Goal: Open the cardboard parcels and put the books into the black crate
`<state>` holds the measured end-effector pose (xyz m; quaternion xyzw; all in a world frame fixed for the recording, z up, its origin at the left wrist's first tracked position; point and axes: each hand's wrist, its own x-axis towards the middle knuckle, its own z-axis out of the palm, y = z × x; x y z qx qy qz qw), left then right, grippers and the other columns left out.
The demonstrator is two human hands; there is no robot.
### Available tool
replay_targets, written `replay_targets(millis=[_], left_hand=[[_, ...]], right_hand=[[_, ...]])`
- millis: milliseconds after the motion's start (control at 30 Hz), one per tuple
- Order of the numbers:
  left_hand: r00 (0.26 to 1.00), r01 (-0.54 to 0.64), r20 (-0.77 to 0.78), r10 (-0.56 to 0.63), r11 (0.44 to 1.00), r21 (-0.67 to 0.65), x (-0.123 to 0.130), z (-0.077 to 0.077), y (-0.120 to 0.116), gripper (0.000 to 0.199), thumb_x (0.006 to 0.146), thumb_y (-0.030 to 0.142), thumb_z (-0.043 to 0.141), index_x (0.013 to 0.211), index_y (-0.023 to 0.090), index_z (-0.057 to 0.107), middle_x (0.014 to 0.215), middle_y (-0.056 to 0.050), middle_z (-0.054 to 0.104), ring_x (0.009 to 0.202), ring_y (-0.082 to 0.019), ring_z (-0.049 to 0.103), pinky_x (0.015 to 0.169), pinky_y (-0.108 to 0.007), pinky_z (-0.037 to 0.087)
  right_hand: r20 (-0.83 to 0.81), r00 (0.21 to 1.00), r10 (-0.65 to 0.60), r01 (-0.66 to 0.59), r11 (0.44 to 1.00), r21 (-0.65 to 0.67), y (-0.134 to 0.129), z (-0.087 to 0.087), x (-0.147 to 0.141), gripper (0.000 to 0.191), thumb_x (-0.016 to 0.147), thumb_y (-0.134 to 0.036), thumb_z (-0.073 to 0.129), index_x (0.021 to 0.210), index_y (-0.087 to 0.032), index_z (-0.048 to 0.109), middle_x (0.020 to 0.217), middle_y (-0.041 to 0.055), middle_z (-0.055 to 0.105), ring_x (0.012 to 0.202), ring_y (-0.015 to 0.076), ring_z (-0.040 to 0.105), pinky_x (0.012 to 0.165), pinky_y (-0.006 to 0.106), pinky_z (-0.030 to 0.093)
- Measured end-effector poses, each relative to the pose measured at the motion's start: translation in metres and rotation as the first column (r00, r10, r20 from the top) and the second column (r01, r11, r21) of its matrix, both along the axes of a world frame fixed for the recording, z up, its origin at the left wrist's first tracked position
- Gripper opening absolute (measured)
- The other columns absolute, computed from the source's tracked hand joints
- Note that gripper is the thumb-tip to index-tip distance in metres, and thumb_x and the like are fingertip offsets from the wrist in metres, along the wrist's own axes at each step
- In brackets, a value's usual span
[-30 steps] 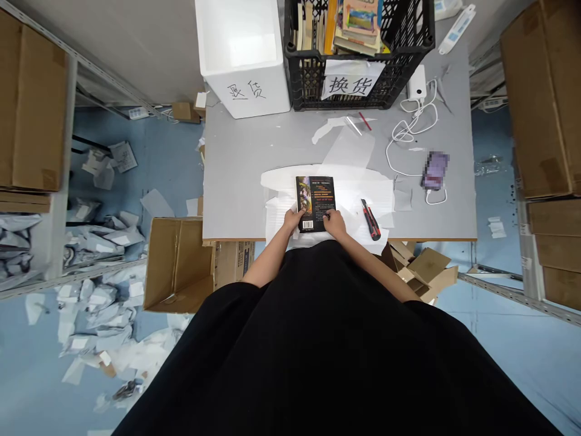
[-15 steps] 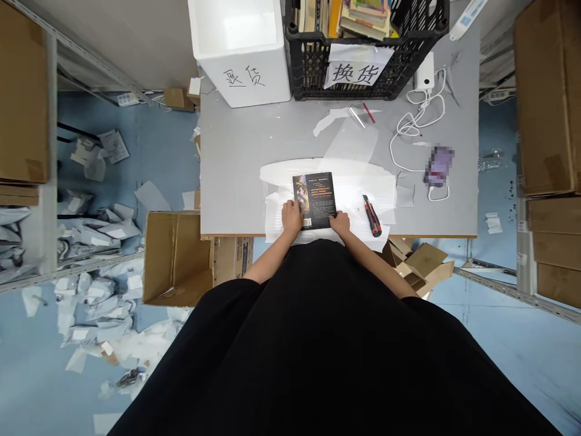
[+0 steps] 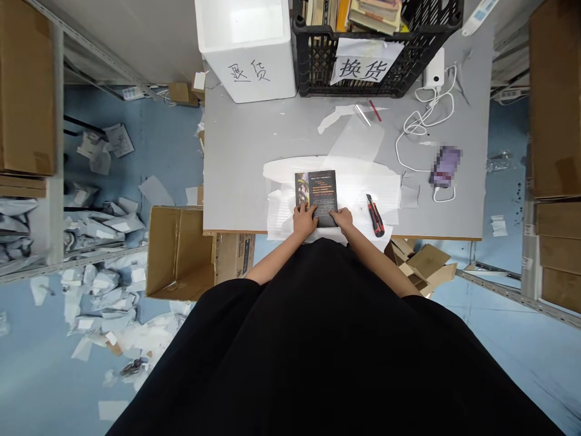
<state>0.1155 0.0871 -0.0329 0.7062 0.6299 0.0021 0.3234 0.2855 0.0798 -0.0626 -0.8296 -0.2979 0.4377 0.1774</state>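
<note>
Left hand (image 3: 305, 220) lies on lower edge of black paperback (image 3: 316, 197), right hand (image 3: 341, 219) on its lower right corner; firmness of grip unclear. Book sits on white sheet (image 3: 367, 197), on grey table (image 3: 254, 151); red utility knife (image 3: 376, 215) near right.

- Paperback book (image 3: 316, 191): dark back cover up, orange-red text block, colourful illustrated strip along the left edge; lying flat, long side pointing away from the body, on the sheet, close to the front edge of the desk (image 3: 236, 151)
- White plastic sheet (image 3: 370, 194): thin, creased, spread flat beneath the book, ragged at the edges
- Left hand (image 3: 305, 220): flat across the book's lower left corner, fingers on the cover
- Right hand (image 3: 341, 219): on the book's lower right corner, fingertips on the cover
</note>
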Motion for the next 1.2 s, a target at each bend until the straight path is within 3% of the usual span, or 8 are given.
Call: replay_targets(millis=[333,467,567,700,833,967,1100,1200], left_hand=[[0.979,-0.055,0.195,0.061,0.998,-0.037,0.005,0.010,0.020,0.037,0.094,0.035,0.061,0.127,0.023,0.070,0.134,-0.013,0.062,0.134,-0.030,0.053,0.119,-0.047,0.037],[0.873,-0.166,0.457,0.172,0.985,-0.055,0.013,0.039,0.032,0.042,0.093,0.039,0.065,0.131,0.022,0.066,0.135,-0.011,0.065,0.131,-0.029,0.058,0.116,-0.043,0.041],[0.707,-0.239,0.628,0.324,0.946,-0.219,0.020,0.062,0.041,0.054,0.087,0.045,0.073,0.136,0.027,0.059,0.130,-0.008,0.068,0.119,-0.026,0.066,0.103,-0.039,0.050],[0.470,-0.312,0.713,0.520,0.854,-0.417,0.027,0.072,0.047,0.058,0.082,0.041,0.078,0.133,0.024,0.056,0.110,-0.006,0.073,0.101,-0.021,0.070,0.088,-0.032,0.055],[0.300,-0.266,0.718,0.628,0.778,-0.569,0.023,0.053,0.045,0.050,0.083,0.033,0.072,0.128,0.019,0.057,0.097,-0.004,0.074,0.083,-0.016,0.070,0.084,-0.031,0.056],[0.285,-0.197,0.664,0.691,0.720,-0.665,0.016,0.022,0.043,0.059,0.080,0.027,0.072,0.136,0.017,0.056,0.108,-0.008,0.076,0.093,-0.018,0.072,0.092,-0.035,0.056],[0.436,-0.235,0.552,0.711,0.682,-0.693,0.006,-0.008,0.043,0.059,0.083,0.026,0.069,0.140,0.018,0.055,0.114,-0.009,0.076,0.098,-0.020,0.073,0.091,-0.036,0.057],[0.638,-0.358,0.451,0.624,0.759,-0.545,-0.002,-0.030,0.042,0.047,0.085,0.028,0.066,0.131,0.019,0.059,0.112,-0.009,0.076,0.097,-0.021,0.072,0.090,-0.037,0.057]], right_hand=[[-0.497,0.867,-0.040,0.063,0.998,0.030,-0.003,0.037,-0.017,0.046,0.072,-0.042,0.074,0.108,-0.026,0.052,0.076,-0.0044,0.062,0.067,0.0163,0.059,0.066,0.029,0.049],[-0.099,0.982,0.159,-0.137,0.971,0.197,-0.001,0.078,-0.029,0.038,0.084,-0.040,0.063,0.118,-0.024,0.056,0.083,0.0008,0.067,0.080,0.0208,0.064,0.078,0.032,0.049],[0.217,0.935,0.282,-0.319,0.934,0.158,-0.007,0.118,-0.038,0.042,0.091,-0.038,0.057,0.130,-0.022,0.055,0.088,0.0067,0.070,0.089,0.0279,0.066,0.085,0.037,0.047],[0.298,0.851,0.432,-0.496,0.848,0.186,-0.021,0.148,-0.045,0.037,0.097,-0.037,0.051,0.128,-0.021,0.062,0.107,0.0126,0.072,0.109,0.0322,0.065,0.095,0.039,0.046],[0.266,0.848,0.459,-0.529,0.763,0.371,-0.025,0.126,-0.029,0.036,0.100,-0.029,0.041,0.123,-0.023,0.068,0.126,0.0103,0.068,0.129,0.0272,0.056,0.109,0.039,0.042],[0.332,0.933,0.141,-0.258,0.904,0.341,-0.014,0.074,0.011,0.045,0.092,-0.029,0.048,0.135,-0.017,0.057,0.146,0.0161,0.053,0.141,0.0287,0.043,0.113,0.044,0.038],[-0.059,0.994,-0.087,0.091,0.994,0.059,-0.016,0.028,0.034,0.048,0.086,-0.030,0.054,0.132,-0.015,0.053,0.121,0.0141,0.067,0.108,0.0232,0.064,0.090,0.033,0.052],[-0.149,0.984,-0.101,0.091,0.993,-0.076,-0.026,0.007,0.034,0.041,0.082,-0.026,0.057,0.121,-0.016,0.058,0.106,0.0085,0.070,0.092,0.0198,0.066,0.082,0.029,0.051]])
